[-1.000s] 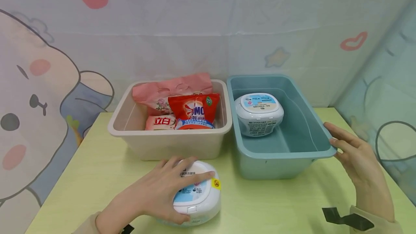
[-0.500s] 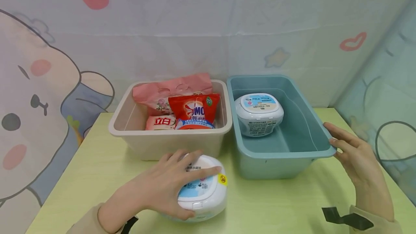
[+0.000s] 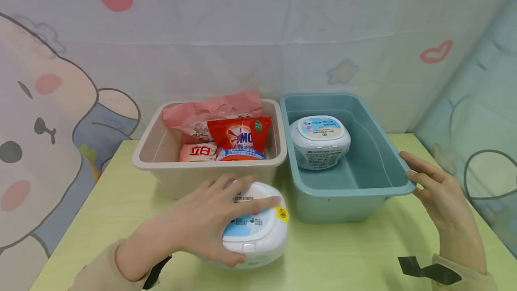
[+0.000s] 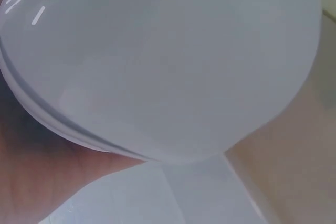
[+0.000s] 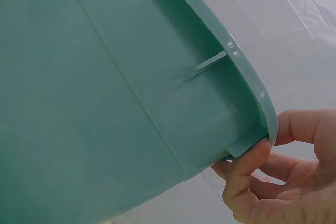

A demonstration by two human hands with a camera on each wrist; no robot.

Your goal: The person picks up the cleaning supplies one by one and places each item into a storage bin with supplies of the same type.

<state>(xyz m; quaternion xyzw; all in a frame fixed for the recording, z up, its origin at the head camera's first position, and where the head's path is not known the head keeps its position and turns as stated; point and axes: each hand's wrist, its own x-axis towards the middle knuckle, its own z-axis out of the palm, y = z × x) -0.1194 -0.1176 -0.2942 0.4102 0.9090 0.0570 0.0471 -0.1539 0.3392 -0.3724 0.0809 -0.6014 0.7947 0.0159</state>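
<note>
My left hand (image 3: 198,226) grips a white lidded tub of laundry pods (image 3: 266,239) from above, thumb at the near side and fingers spread over the lid. The tub is in front of the two bins; whether its base touches the table cannot be told. In the left wrist view, the tub's smooth white side (image 4: 173,72) fills most of the picture. At the teal bin's (image 3: 339,208) near right corner, my right hand (image 3: 444,205) pinches the rim, as the right wrist view shows. Another white tub (image 3: 321,143) stands inside that bin, on its left side.
A beige bin (image 3: 214,178) stands left of the teal one. It holds a pink bag (image 3: 190,116), a red detergent bag (image 3: 238,136) and a smaller pink-and-white pack (image 3: 198,152). A printed cloth backdrop (image 3: 226,21) hangs behind the pale green table (image 3: 109,192).
The left hand has carried the tub a little to the right and farther from me, towards the bins. The right hand has stayed at the teal bin's rim.
</note>
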